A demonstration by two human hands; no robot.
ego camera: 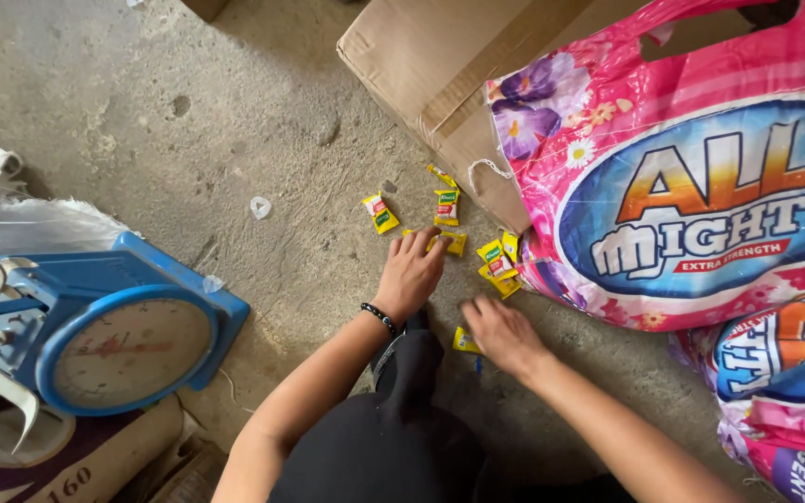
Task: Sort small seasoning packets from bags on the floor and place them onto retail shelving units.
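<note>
- Down on the concrete floor (188, 112), small yellow sachets (446, 207) lie scattered beside a cardboard box (421, 65).
- Left hand (410, 272), fingers spread, presses one sachet.
- Right hand (500, 333) lies loosely curled, holding nothing, near another sachet.
- Large pink flowered bag (682, 186) leans on the right.
- Blue dial scale (123, 345) sits left.

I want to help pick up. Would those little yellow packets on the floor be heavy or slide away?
The yellow packets look tiny beside the left hand, so they are probably very light. They lie flat on the rough concrete floor, so they likely won't roll. Their wrappers look shiny, so they may feel a bit slippery.
</note>
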